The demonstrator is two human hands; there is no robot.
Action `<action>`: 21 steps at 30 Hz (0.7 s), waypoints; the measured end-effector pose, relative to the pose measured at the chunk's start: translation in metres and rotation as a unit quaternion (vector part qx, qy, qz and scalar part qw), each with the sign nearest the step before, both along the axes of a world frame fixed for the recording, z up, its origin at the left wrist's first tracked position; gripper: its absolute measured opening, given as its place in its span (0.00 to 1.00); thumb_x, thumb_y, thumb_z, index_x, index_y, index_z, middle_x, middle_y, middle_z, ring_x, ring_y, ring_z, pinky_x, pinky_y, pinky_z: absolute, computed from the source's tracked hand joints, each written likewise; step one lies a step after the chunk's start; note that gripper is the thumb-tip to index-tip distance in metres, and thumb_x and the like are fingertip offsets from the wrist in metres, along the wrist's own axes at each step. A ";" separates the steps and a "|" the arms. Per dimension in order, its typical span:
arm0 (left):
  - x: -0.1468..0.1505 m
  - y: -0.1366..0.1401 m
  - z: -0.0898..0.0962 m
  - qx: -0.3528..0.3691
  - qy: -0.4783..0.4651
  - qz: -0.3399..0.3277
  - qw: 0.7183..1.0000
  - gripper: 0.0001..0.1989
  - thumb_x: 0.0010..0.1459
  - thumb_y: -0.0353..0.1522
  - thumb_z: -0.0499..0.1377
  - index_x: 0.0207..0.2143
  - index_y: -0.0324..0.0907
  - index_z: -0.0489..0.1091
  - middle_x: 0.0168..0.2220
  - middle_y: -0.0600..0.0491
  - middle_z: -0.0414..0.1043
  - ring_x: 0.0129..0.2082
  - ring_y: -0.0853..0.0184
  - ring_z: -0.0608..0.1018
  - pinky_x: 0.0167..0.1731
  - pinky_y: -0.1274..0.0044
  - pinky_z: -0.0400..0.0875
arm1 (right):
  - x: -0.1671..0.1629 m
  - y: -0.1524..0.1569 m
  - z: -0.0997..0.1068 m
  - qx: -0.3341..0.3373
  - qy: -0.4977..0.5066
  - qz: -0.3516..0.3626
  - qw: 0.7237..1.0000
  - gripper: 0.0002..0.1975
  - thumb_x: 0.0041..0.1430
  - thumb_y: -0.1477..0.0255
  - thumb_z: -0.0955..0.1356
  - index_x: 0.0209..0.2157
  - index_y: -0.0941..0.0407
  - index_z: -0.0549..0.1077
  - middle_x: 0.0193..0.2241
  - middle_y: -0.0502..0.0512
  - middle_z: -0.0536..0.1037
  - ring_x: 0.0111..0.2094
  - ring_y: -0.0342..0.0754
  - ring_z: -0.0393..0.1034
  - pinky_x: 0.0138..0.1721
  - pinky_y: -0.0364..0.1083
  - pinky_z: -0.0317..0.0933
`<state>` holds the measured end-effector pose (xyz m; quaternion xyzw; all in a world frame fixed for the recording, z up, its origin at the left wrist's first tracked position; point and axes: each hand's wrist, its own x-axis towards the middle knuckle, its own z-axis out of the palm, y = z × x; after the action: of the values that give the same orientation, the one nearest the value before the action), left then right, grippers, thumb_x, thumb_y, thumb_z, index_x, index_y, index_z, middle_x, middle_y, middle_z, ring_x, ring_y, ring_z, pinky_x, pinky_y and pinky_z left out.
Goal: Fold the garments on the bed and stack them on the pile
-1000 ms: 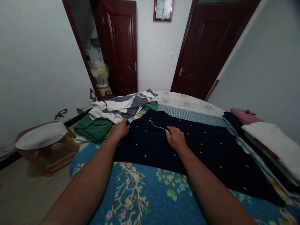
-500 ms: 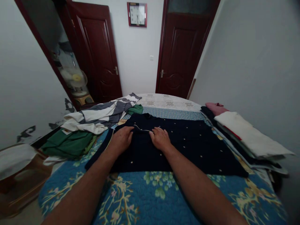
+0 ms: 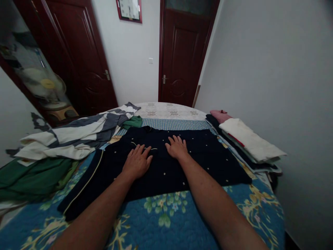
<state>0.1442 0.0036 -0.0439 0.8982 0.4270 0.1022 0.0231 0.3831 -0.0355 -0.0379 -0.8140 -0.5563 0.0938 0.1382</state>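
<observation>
A navy shirt [image 3: 203,156] with small pale dots lies spread out flat, its collar toward the far edge and a sleeve with pale piping reaching to the near left. My left hand [image 3: 137,161] rests on its left part with the fingers spread, partly covering a pale-trimmed line that looks like a pocket edge. Farther right, my right hand [image 3: 177,146] lies flat on the cloth, fingers apart. Neither hand grips the fabric.
Under the shirt is a blue floral quilt [image 3: 197,215]. A grey-and-white garment [image 3: 78,135] and a green garment [image 3: 36,177] lie heaped at left. A stack of folded clothes [image 3: 249,139] sits by the right wall. Beyond are a patterned white cover [image 3: 161,110] and a door [image 3: 186,59].
My hands have gone from curled on the cloth to spread flat. The shirt's left sleeve now extends farther out toward the near left. The view has turned right.
</observation>
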 end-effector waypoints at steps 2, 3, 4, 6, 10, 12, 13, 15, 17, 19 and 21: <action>0.000 0.000 0.002 0.001 0.010 0.000 1.000 0.30 0.73 0.45 0.50 0.72 0.47 0.65 0.74 0.42 0.61 0.76 0.46 0.59 0.71 0.53 0.55 | 0.017 0.004 0.000 -0.008 -0.005 -0.006 1.000 0.36 0.75 0.49 0.57 0.76 0.52 0.58 0.78 0.61 0.50 0.78 0.64 0.38 0.74 0.69 0.32; 0.001 0.000 0.002 0.002 0.016 0.000 1.000 0.30 0.73 0.45 0.49 0.73 0.47 0.64 0.74 0.41 0.61 0.76 0.45 0.59 0.71 0.53 0.56 | 0.025 0.006 0.000 -0.011 -0.010 -0.007 1.000 0.37 0.75 0.49 0.57 0.76 0.52 0.57 0.78 0.60 0.50 0.78 0.64 0.38 0.74 0.69 0.32; 0.001 0.000 0.003 0.005 0.022 0.000 1.000 0.30 0.74 0.45 0.49 0.73 0.46 0.64 0.74 0.41 0.60 0.76 0.45 0.59 0.71 0.53 0.56 | 0.033 0.007 0.000 -0.014 -0.014 -0.010 1.000 0.37 0.75 0.48 0.56 0.77 0.51 0.57 0.78 0.60 0.50 0.78 0.63 0.38 0.75 0.68 0.31; 0.001 0.001 0.002 0.010 0.029 -0.002 1.000 0.31 0.74 0.45 0.48 0.73 0.46 0.64 0.75 0.41 0.60 0.76 0.44 0.59 0.71 0.52 0.56 | 0.050 0.009 0.000 -0.023 -0.023 -0.026 0.999 0.37 0.75 0.48 0.55 0.77 0.51 0.55 0.79 0.59 0.48 0.78 0.62 0.37 0.75 0.67 0.31; 0.001 0.003 -0.001 0.015 0.031 -0.002 0.999 0.30 0.74 0.45 0.48 0.73 0.45 0.64 0.74 0.41 0.60 0.76 0.45 0.59 0.70 0.52 0.57 | 0.085 0.009 -0.004 -0.029 -0.037 -0.060 0.997 0.38 0.75 0.48 0.54 0.77 0.52 0.54 0.79 0.59 0.47 0.79 0.60 0.36 0.75 0.65 0.32; 0.001 0.003 -0.001 0.016 0.029 0.001 0.999 0.30 0.74 0.45 0.49 0.73 0.46 0.65 0.74 0.42 0.61 0.75 0.45 0.60 0.70 0.52 0.57 | 0.104 0.008 -0.005 -0.022 -0.043 -0.062 0.997 0.37 0.75 0.48 0.53 0.77 0.51 0.55 0.79 0.58 0.48 0.78 0.59 0.37 0.75 0.66 0.32; 0.001 0.003 -0.002 0.017 0.027 0.001 0.999 0.30 0.73 0.45 0.49 0.73 0.46 0.65 0.74 0.42 0.61 0.75 0.45 0.60 0.70 0.52 0.57 | 0.113 0.008 -0.005 -0.021 -0.045 -0.066 0.997 0.37 0.75 0.48 0.53 0.77 0.51 0.55 0.79 0.57 0.48 0.78 0.59 0.37 0.75 0.66 0.33; 0.000 0.003 -0.002 0.024 0.025 -0.002 0.999 0.30 0.73 0.45 0.49 0.73 0.47 0.65 0.74 0.42 0.62 0.75 0.45 0.61 0.70 0.52 0.57 | 0.131 0.007 -0.006 -0.021 -0.049 -0.078 0.996 0.37 0.75 0.48 0.53 0.76 0.50 0.56 0.79 0.57 0.49 0.78 0.59 0.37 0.75 0.67 0.34; 0.000 0.004 -0.003 0.030 0.025 -0.004 0.999 0.30 0.73 0.44 0.49 0.72 0.47 0.66 0.74 0.43 0.63 0.75 0.45 0.61 0.70 0.52 0.57 | 0.146 0.005 -0.007 -0.024 -0.052 -0.092 0.994 0.36 0.76 0.49 0.53 0.76 0.50 0.57 0.78 0.57 0.49 0.78 0.60 0.38 0.74 0.68 0.35; 0.000 0.005 -0.004 0.033 0.027 -0.006 0.999 0.30 0.73 0.44 0.49 0.72 0.46 0.66 0.73 0.42 0.63 0.75 0.45 0.61 0.70 0.52 0.57 | 0.155 0.003 -0.009 -0.012 -0.057 -0.110 0.992 0.35 0.76 0.50 0.54 0.76 0.51 0.57 0.78 0.60 0.51 0.77 0.60 0.41 0.74 0.67 0.38; 0.000 0.006 -0.005 0.033 0.032 -0.005 0.999 0.30 0.73 0.44 0.48 0.72 0.46 0.65 0.74 0.42 0.62 0.75 0.44 0.60 0.70 0.52 0.58 | 0.161 0.000 -0.012 0.036 -0.084 -0.143 0.986 0.33 0.76 0.55 0.56 0.74 0.54 0.59 0.76 0.64 0.55 0.77 0.60 0.44 0.73 0.66 0.40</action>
<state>0.1442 0.0092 -0.0485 0.9032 0.4198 0.0869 -0.0196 0.5441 -0.0359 -0.0501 -0.8846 -0.4469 -0.0157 0.1327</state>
